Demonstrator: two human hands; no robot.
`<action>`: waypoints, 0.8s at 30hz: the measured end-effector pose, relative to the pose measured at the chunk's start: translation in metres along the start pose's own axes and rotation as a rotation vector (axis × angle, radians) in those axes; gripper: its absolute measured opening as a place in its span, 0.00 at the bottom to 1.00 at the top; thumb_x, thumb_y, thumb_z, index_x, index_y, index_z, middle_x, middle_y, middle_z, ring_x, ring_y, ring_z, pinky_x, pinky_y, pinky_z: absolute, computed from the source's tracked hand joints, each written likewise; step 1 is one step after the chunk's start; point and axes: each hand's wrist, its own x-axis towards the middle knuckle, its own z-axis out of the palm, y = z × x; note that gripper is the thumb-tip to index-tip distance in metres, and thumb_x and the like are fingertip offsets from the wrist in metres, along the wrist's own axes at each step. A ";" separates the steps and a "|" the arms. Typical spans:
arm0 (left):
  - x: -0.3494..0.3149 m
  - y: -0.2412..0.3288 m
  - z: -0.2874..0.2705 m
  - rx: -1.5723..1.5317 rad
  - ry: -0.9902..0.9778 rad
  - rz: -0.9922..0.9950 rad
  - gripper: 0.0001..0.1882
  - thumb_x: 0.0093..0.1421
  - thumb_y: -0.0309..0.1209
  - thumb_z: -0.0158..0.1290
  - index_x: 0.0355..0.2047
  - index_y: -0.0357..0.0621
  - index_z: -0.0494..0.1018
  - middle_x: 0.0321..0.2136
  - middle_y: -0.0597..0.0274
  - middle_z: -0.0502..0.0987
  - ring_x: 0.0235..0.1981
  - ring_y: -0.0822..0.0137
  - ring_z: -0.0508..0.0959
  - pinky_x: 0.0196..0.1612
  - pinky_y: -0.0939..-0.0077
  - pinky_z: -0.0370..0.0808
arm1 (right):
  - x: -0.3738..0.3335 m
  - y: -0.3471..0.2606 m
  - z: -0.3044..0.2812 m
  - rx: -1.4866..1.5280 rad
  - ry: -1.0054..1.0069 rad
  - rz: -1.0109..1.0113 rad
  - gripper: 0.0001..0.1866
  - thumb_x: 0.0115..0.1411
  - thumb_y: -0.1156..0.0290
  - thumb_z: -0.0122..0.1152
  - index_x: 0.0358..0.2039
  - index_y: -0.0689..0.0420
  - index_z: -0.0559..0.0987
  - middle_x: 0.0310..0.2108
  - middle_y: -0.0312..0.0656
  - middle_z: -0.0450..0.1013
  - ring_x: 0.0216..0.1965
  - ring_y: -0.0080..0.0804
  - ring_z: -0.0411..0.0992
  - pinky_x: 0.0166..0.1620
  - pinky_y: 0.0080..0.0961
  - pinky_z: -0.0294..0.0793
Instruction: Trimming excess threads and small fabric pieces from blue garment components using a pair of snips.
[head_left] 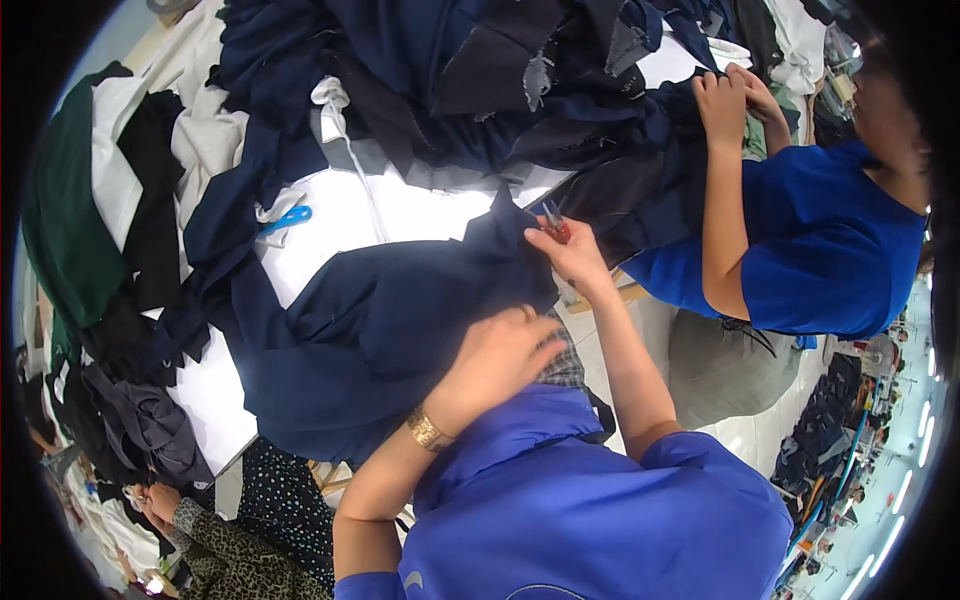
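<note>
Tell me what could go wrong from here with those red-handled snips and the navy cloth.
The red-handled snips in the right hand are close to the navy cloth, so a slip might nick it. The cloth also seems to overhang the near edge of the white table, so its weight could drag it off.

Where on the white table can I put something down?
White tabletop shows in the middle, between the navy cloth and the dark heap, though a white strip crosses it. Another patch lies lower left, between navy cloth and dark grey cloth. The far side is crowded, and the right hand holds red snips nearby.
</note>
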 end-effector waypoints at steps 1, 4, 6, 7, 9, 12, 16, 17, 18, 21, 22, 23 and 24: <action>0.008 -0.001 -0.006 0.036 0.122 0.036 0.09 0.50 0.33 0.60 0.30 0.45 0.77 0.24 0.57 0.72 0.26 0.59 0.75 0.29 0.69 0.73 | 0.002 0.009 -0.007 -0.001 0.013 0.000 0.16 0.51 0.69 0.68 0.38 0.61 0.76 0.22 0.26 0.69 0.19 0.10 0.60 0.21 0.12 0.55; 0.025 -0.017 -0.032 0.385 0.235 0.031 0.19 0.46 0.33 0.62 0.40 0.47 0.74 0.39 0.59 0.71 0.48 0.55 0.67 0.50 0.61 0.63 | 0.001 0.006 -0.008 0.020 0.016 0.033 0.16 0.51 0.69 0.68 0.39 0.62 0.75 0.24 0.26 0.69 0.23 0.10 0.62 0.23 0.10 0.57; 0.026 -0.034 -0.040 0.614 0.241 -0.031 0.24 0.47 0.35 0.61 0.46 0.49 0.71 0.44 0.58 0.70 0.55 0.54 0.63 0.56 0.55 0.57 | 0.000 -0.008 -0.006 0.006 0.034 0.050 0.16 0.52 0.72 0.66 0.41 0.62 0.75 0.26 0.29 0.71 0.26 0.12 0.65 0.29 0.11 0.63; 0.024 -0.044 -0.042 0.620 0.254 -0.043 0.20 0.47 0.33 0.61 0.42 0.48 0.73 0.37 0.59 0.72 0.50 0.56 0.67 0.56 0.55 0.57 | 0.000 -0.011 -0.004 -0.001 0.041 0.058 0.16 0.52 0.73 0.66 0.41 0.62 0.75 0.28 0.30 0.72 0.27 0.13 0.66 0.31 0.11 0.65; 0.023 -0.054 -0.049 0.519 0.210 -0.094 0.14 0.48 0.32 0.61 0.37 0.46 0.76 0.29 0.60 0.72 0.43 0.59 0.70 0.56 0.56 0.58 | 0.002 -0.008 -0.003 -0.147 0.172 -0.142 0.17 0.53 0.73 0.65 0.42 0.62 0.75 0.29 0.31 0.72 0.28 0.13 0.67 0.33 0.12 0.67; 0.016 -0.052 -0.057 0.370 0.296 -0.099 0.09 0.49 0.28 0.60 0.32 0.43 0.77 0.25 0.60 0.71 0.37 0.61 0.72 0.53 0.64 0.61 | -0.002 -0.018 0.005 -0.160 0.359 -0.464 0.13 0.54 0.72 0.63 0.39 0.61 0.78 0.30 0.34 0.76 0.27 0.14 0.68 0.32 0.15 0.68; 0.003 -0.035 -0.072 0.017 0.523 -0.117 0.05 0.50 0.24 0.58 0.30 0.43 0.76 0.29 0.59 0.75 0.37 0.60 0.75 0.46 0.68 0.70 | -0.021 -0.075 0.021 0.198 -0.142 -0.308 0.09 0.57 0.73 0.59 0.37 0.63 0.79 0.37 0.37 0.76 0.28 0.13 0.69 0.34 0.12 0.69; 0.000 -0.033 -0.080 0.025 0.557 -0.040 0.05 0.52 0.22 0.56 0.31 0.42 0.75 0.31 0.57 0.76 0.36 0.61 0.78 0.42 0.68 0.73 | -0.020 -0.086 0.025 0.149 -0.287 -0.391 0.09 0.58 0.73 0.59 0.37 0.64 0.79 0.39 0.39 0.76 0.32 0.17 0.71 0.38 0.15 0.70; -0.005 -0.035 -0.085 -0.079 0.561 -0.067 0.04 0.53 0.22 0.55 0.31 0.40 0.75 0.30 0.58 0.77 0.35 0.65 0.77 0.41 0.71 0.72 | -0.015 -0.088 0.035 0.239 -0.405 -0.452 0.10 0.57 0.73 0.59 0.38 0.64 0.79 0.40 0.40 0.76 0.38 0.21 0.72 0.43 0.18 0.70; -0.020 -0.022 -0.101 -0.308 0.569 -0.158 0.02 0.56 0.21 0.52 0.31 0.36 0.72 0.28 0.64 0.75 0.29 0.77 0.73 0.35 0.83 0.69 | -0.008 -0.111 0.050 0.079 -0.637 -0.333 0.19 0.52 0.63 0.67 0.40 0.62 0.78 0.29 0.34 0.74 0.31 0.17 0.67 0.37 0.16 0.67; -0.026 -0.022 -0.105 -0.342 0.584 -0.180 0.02 0.57 0.20 0.52 0.31 0.35 0.72 0.27 0.65 0.74 0.28 0.78 0.71 0.33 0.86 0.68 | -0.001 -0.109 0.054 -0.029 -0.681 -0.397 0.21 0.51 0.60 0.67 0.40 0.62 0.78 0.26 0.33 0.72 0.29 0.18 0.65 0.35 0.17 0.66; -0.032 -0.020 -0.111 -0.330 0.593 -0.178 0.02 0.57 0.20 0.52 0.31 0.35 0.72 0.26 0.66 0.73 0.26 0.78 0.70 0.32 0.86 0.67 | 0.002 -0.111 0.060 -0.137 -0.730 -0.461 0.23 0.50 0.57 0.68 0.39 0.61 0.78 0.24 0.32 0.70 0.26 0.19 0.64 0.32 0.18 0.65; -0.039 -0.021 -0.114 -0.315 0.621 -0.163 0.02 0.56 0.20 0.52 0.31 0.35 0.71 0.26 0.66 0.73 0.27 0.78 0.70 0.32 0.86 0.67 | 0.002 -0.114 0.066 -0.148 -0.748 -0.515 0.24 0.48 0.55 0.68 0.38 0.61 0.79 0.20 0.32 0.66 0.23 0.21 0.61 0.29 0.21 0.63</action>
